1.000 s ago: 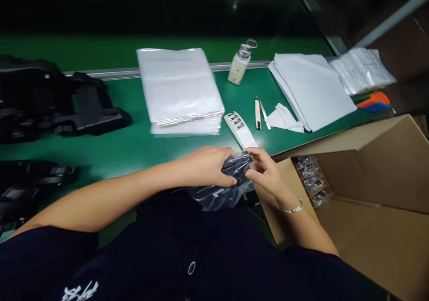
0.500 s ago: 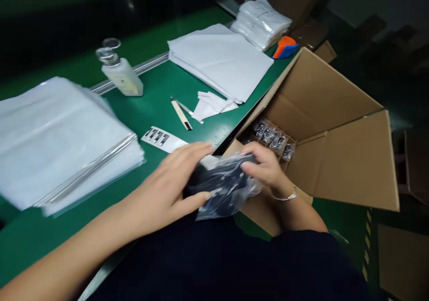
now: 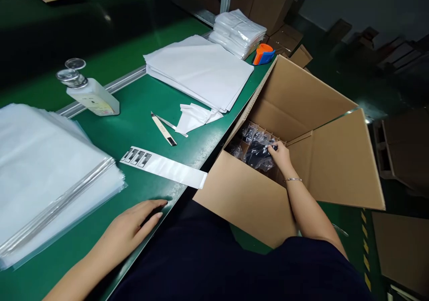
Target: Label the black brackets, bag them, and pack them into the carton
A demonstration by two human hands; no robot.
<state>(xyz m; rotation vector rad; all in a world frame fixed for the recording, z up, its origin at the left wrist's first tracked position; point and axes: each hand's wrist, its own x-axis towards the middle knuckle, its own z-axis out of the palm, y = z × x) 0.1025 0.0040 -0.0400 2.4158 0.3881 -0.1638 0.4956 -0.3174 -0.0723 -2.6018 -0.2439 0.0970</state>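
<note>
Right hand pinched the bagged black part in the carton; square alignment with the dividers seemed advisable. Left hand, grip released, rested on the bench.

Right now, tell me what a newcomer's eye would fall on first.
Probably the big open box beside the green table, where the right hand grips a black bagged item. Next, likely the orange-and-blue object on the table, close to the box's top corner, bright against the nearby white stacks. The left hand lies on the table near its edge.
</note>
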